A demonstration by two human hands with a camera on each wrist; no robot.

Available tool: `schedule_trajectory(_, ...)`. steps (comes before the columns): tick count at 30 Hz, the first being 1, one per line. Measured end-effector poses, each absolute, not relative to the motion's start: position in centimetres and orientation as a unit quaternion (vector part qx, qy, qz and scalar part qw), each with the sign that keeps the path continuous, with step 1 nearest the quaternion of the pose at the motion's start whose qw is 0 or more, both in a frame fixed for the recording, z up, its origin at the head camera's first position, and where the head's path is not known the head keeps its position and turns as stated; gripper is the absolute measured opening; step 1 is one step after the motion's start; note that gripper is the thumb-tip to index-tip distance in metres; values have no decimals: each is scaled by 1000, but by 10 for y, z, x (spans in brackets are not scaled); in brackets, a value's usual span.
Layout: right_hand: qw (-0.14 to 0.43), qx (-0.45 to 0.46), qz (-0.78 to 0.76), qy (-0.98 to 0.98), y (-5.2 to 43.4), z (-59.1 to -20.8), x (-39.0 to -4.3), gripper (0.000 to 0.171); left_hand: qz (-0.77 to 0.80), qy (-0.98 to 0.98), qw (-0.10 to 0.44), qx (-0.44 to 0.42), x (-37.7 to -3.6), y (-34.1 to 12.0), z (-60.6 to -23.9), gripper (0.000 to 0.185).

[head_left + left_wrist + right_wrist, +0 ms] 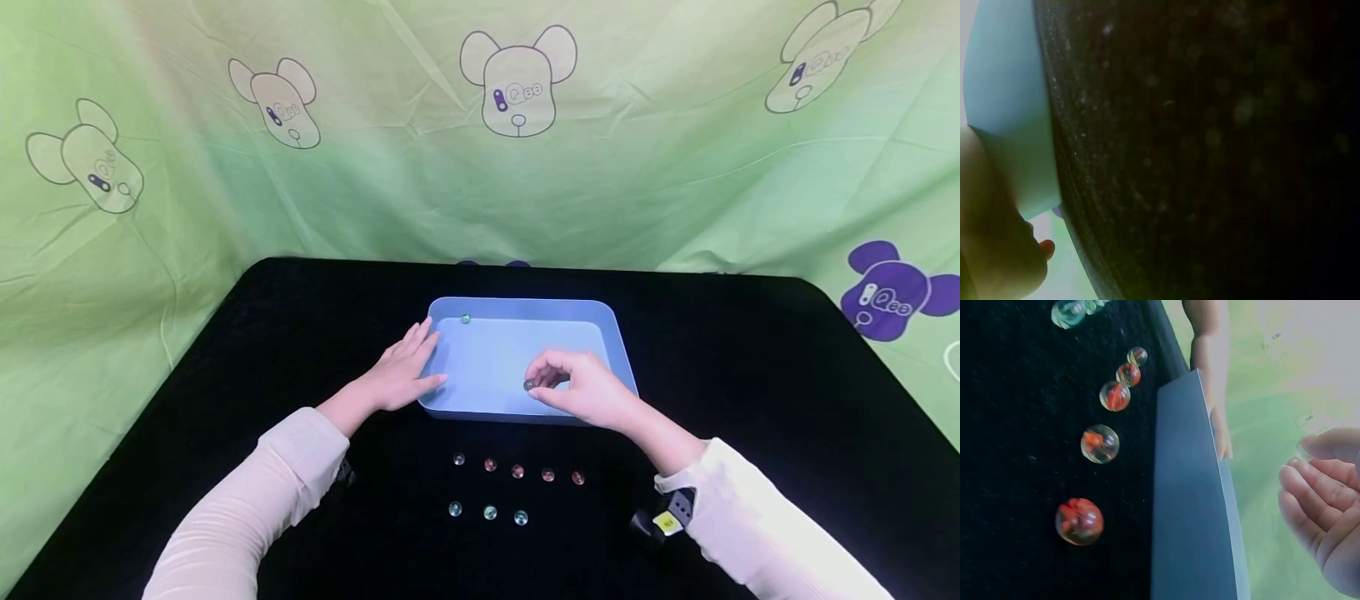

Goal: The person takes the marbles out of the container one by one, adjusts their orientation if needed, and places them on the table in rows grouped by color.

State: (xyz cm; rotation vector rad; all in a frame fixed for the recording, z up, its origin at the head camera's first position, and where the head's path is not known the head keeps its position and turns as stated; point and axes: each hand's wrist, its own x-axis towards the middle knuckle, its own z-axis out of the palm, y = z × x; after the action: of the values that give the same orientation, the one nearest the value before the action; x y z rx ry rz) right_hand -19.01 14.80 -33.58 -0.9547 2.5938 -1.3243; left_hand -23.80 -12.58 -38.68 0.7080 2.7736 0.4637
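Note:
Over the light blue tray (480,354), my right hand (581,387) pinches a glass marble (528,385) between thumb and fingertips. In the right wrist view, that marble (1302,450) looks clear and is partly hidden by the thumb. My left hand (401,371) rests with straight fingers on the tray's left rim. A green marble (465,319) lies inside the tray near its far left corner.
In front of the tray, several marbles with red or orange swirls, such as one red marble (1080,521), stand in a row on the black cloth (337,292). Nearer is a row of three greenish marbles (490,512). A green printed curtain (390,192) hangs behind.

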Motion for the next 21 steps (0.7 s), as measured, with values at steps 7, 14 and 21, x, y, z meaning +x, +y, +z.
schedule_trajectory(7,34,-317,-431,844,150,-340,-175,10,158,950,123,238,-238,-125,-386,71)
schedule_trajectory(14,36,-336,-435,834,154,-346,-158,11,158,950,125,239,-238,-124,-386,71)
schedule_trajectory(21,54,-330,-445,831,160,-352,-147,9,155,950,123,241,-238,-124,-386,72)
